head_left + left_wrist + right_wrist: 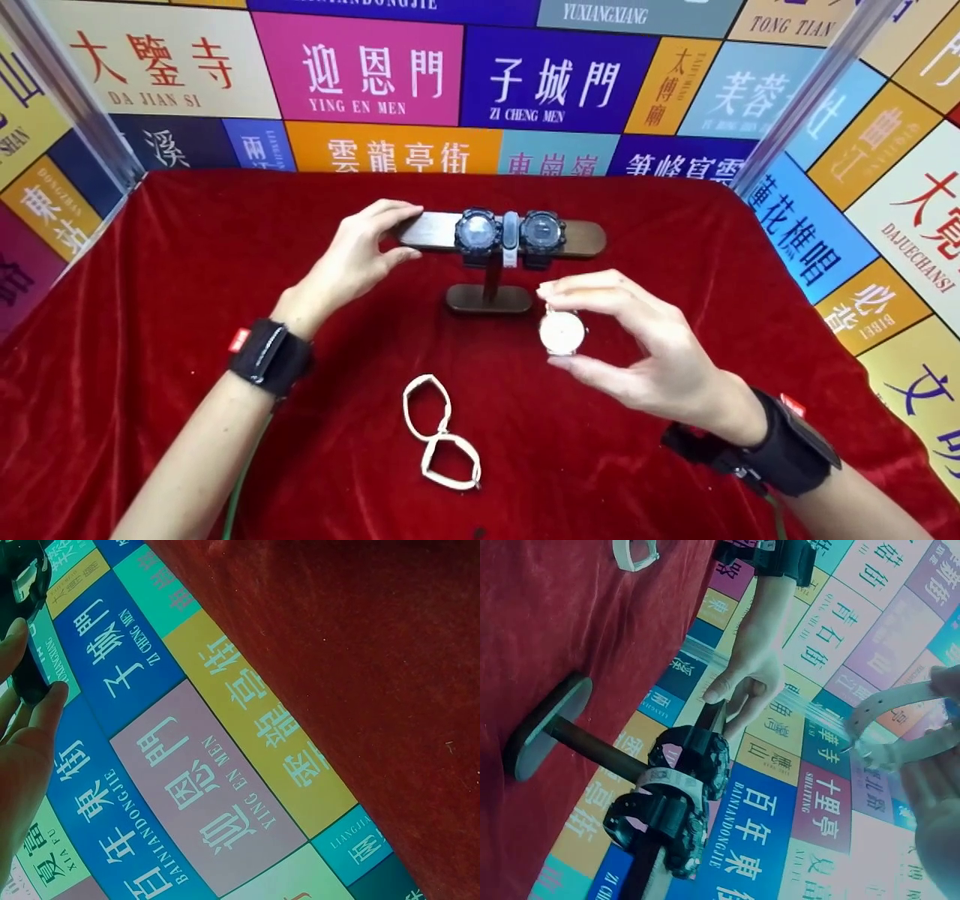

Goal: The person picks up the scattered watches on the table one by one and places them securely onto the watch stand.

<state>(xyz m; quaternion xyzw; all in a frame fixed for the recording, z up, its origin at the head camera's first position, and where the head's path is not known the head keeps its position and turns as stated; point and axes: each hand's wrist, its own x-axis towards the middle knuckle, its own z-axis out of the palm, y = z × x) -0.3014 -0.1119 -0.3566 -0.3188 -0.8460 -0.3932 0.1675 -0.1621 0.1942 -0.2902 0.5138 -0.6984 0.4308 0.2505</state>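
My left hand (352, 244) holds the left end of a brown T-shaped watch stand (587, 238) between thumb and fingers. Two black watches (478, 232) circle its crossbar. Between them sits a slim white-strapped wristband (511, 231) with a dark oval face. In front of the stand's right half, my right hand (649, 341) pinches a wristwatch (562, 334) by its upper and lower edges, its round pale face turned toward the head camera. In the right wrist view its pale strap (889, 696) forms a loop with punched holes.
Two joined cream loops (407, 411) lie on the red cloth (337, 465) in front of the stand, shaped like a figure eight. Behind the cloth rises a colourful lettered backdrop (360, 75). Clear uprights (810, 90) stand at both back corners.
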